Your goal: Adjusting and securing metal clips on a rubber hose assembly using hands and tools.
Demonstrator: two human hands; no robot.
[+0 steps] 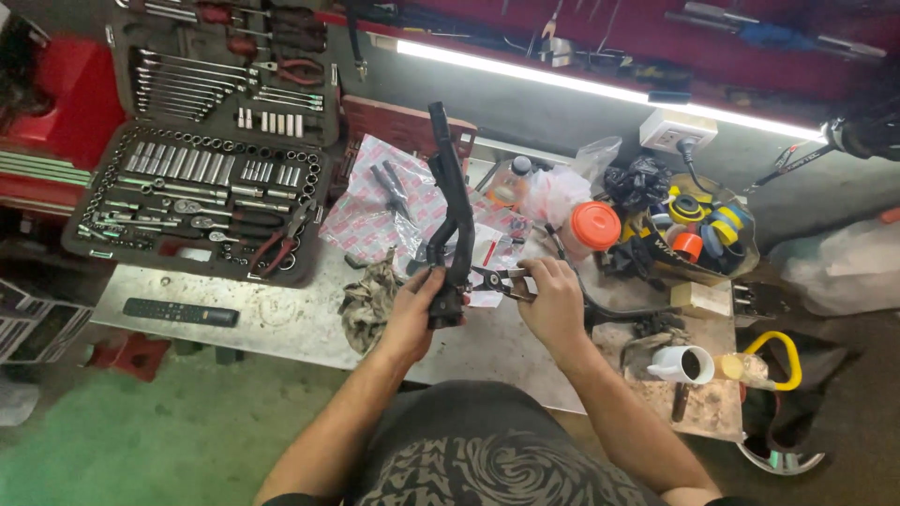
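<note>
We hold a black lever [453, 201] upright above the surface [300, 323], our left hand [412, 314] wrapped around its lower end. Our right hand [553, 300] grips pliers [497, 279], their tips at the lever's base. A rag [368, 300] lies just left; an open socket set [202, 183] sits farther left.

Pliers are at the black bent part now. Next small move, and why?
Probably close the pliers on the spot where their tips meet the black bent part and work it there. The left hand grips the part's lower end upright over the bench, and the right hand already aims the tips at it.
</note>
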